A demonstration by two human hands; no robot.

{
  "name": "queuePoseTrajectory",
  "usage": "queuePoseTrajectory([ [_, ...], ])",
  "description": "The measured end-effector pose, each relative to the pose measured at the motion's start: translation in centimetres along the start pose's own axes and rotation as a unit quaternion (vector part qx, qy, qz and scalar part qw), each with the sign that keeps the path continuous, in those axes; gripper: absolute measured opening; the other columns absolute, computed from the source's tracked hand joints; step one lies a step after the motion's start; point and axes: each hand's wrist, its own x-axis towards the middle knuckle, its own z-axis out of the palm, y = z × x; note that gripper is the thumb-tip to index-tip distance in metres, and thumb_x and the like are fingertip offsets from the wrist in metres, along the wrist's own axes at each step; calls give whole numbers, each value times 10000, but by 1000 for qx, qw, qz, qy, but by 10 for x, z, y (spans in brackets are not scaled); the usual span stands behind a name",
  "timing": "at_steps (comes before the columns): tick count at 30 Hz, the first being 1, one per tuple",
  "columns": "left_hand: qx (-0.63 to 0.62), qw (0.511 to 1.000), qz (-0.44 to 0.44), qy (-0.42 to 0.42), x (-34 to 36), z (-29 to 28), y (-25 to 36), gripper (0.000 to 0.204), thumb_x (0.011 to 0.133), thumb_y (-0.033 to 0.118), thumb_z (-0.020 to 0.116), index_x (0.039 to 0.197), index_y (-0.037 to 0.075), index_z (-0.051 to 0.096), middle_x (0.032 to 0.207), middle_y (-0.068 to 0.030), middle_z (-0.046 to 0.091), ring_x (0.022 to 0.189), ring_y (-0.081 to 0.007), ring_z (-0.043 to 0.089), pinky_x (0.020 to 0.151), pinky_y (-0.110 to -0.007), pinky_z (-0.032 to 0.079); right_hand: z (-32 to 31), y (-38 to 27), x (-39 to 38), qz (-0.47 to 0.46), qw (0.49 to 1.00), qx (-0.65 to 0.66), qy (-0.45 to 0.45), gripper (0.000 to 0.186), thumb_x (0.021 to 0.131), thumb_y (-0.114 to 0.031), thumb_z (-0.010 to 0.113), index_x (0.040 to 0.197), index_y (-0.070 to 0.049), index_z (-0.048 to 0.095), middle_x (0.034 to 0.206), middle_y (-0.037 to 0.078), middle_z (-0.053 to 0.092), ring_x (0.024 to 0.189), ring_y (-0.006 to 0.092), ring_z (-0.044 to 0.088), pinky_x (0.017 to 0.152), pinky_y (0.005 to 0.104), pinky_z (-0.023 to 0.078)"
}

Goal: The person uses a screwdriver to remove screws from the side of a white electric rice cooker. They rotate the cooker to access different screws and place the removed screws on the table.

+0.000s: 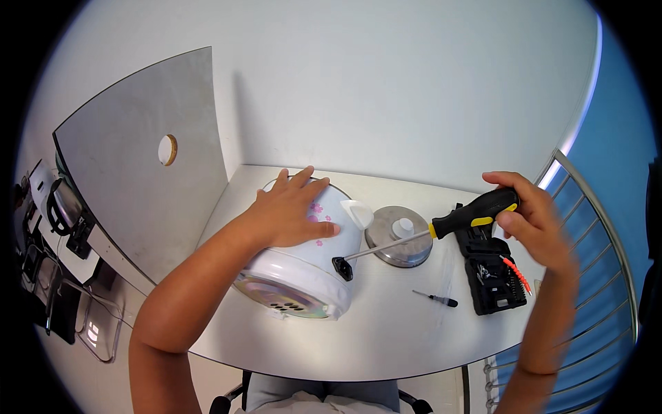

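Glossy smooth cooker (335, 243), shiny metal lid (388, 230), metal screwdriver shaft (389, 245)

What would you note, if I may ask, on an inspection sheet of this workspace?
Surface: white table, bearing the cooker and tools.
Job's things: white flower-patterned rice cooker; black-and-yellow screwdriver, its tip at the cooker's black socket.
Clutter: metal lid, small screwdriver, open black tool case, orange flexible shaft at its right side.
Hands: left hand spread on the cooker; right hand gripping the black-and-yellow screwdriver.
Cables: nothing seen clearly.
Surroundings: grey panel with round hole, electric kettle beyond it; metal railing at right.
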Motion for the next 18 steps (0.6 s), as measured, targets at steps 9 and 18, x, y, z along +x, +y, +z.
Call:
queuePoseTrajectory([
  [9, 9, 1000, 3, -15, 2, -3, 4, 880, 742, 595, 660, 1448, 160, 367, 1557, -121, 201, 1429, -407, 135, 1099, -573, 227, -23, -33, 29, -10, 950, -223, -220, 309, 804, -307, 694, 951, -49, 608, 663, 59, 526, 588, 201, 489, 546, 324, 402],
  [18, 5, 1000, 7, 8, 3, 1, 0, 883, 737, 596, 661, 1442, 146, 376, 1550, -127, 222, 1420, -417, 162, 1110, -518, 255, 3, -35, 6, 5, 936, -334, -114, 457, 603, -136, 818, 971, -8, 578, 954, 91, 469, 759, 221, 526, 665, 323, 459],
])
